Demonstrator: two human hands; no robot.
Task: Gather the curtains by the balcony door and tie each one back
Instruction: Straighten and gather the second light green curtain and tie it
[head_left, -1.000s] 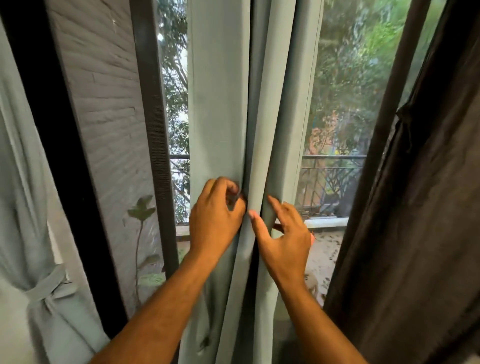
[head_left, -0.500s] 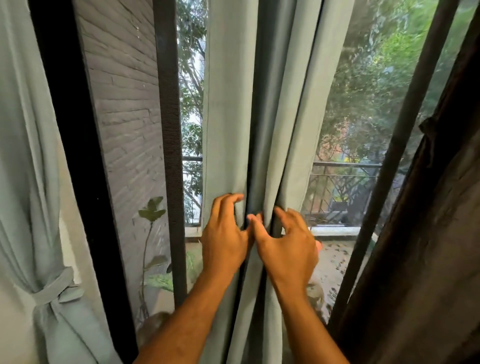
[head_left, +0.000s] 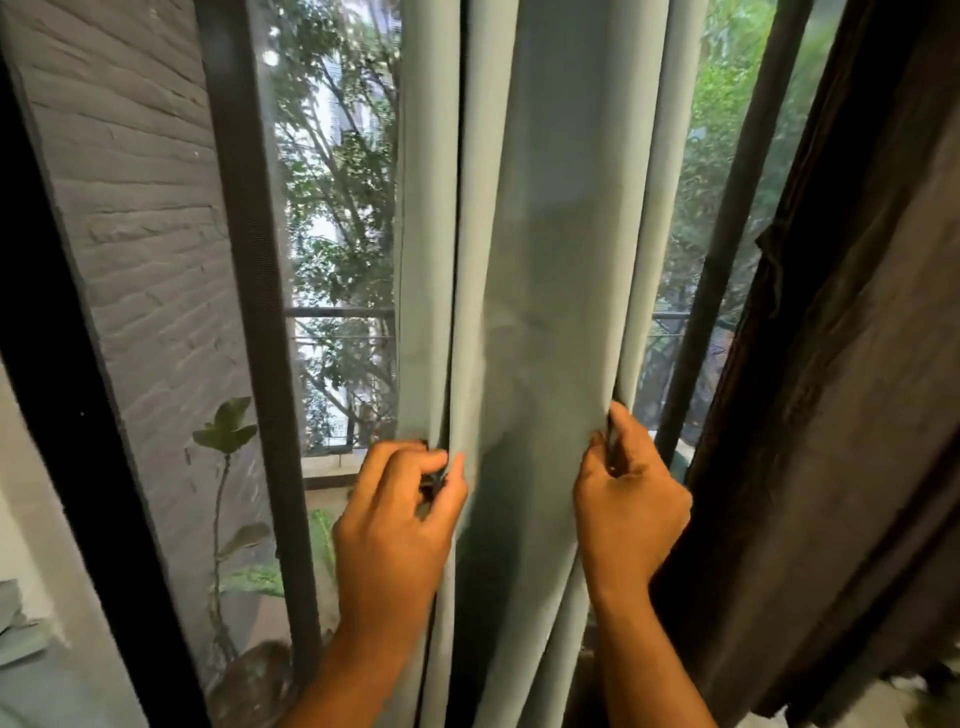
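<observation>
Since half a second ago our hands have parted: left hand (head_left: 397, 512) and right hand (head_left: 631, 501) each pinch folds of the pale grey-green fabric curtain (head_left: 540, 260) at the balcony door, mid-gathering; next, we judge, bunch and tie.

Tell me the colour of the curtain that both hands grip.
Pale grey-green, plain with no pattern; the curtain shows best in the head view.

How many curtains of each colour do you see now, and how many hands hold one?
Pale green curtain: 1
Dark brown curtain: 1
Hands gripping the pale green curtain: 2, left hand and right hand
Total: 4
</observation>
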